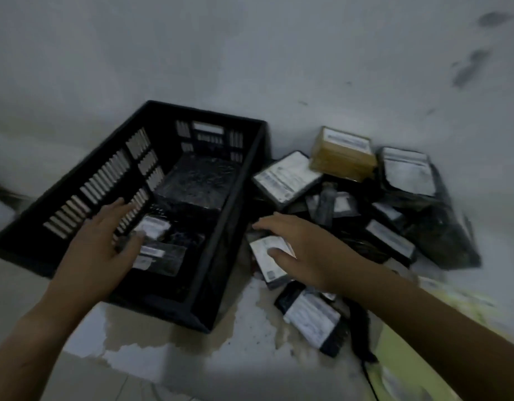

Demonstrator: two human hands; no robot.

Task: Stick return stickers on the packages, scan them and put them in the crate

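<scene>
The right hand (302,250) is lying flat-fingered on a package (268,270), not gripping; it should be pinching the edges, label up. The released left hand (105,241) is hovering over the crate (209,112).

Black crate (209,112) holds labelled packages (160,254); pile (345,157) alongside, right.

**Dim, blurred view with much covered by the hands**

The right hand (305,250) covers the near part of a small package (267,256); only its white label shows between thumb and fingers. Just past the left hand (105,235) thumb, labelled parcels (160,256) in the crate (209,112) are partly hidden. Print on every label is smeared and unreadable. Both forearms run off the picture's edges. Behind the right wrist, a yellow shape (409,357) is too blurred to identify.
</scene>
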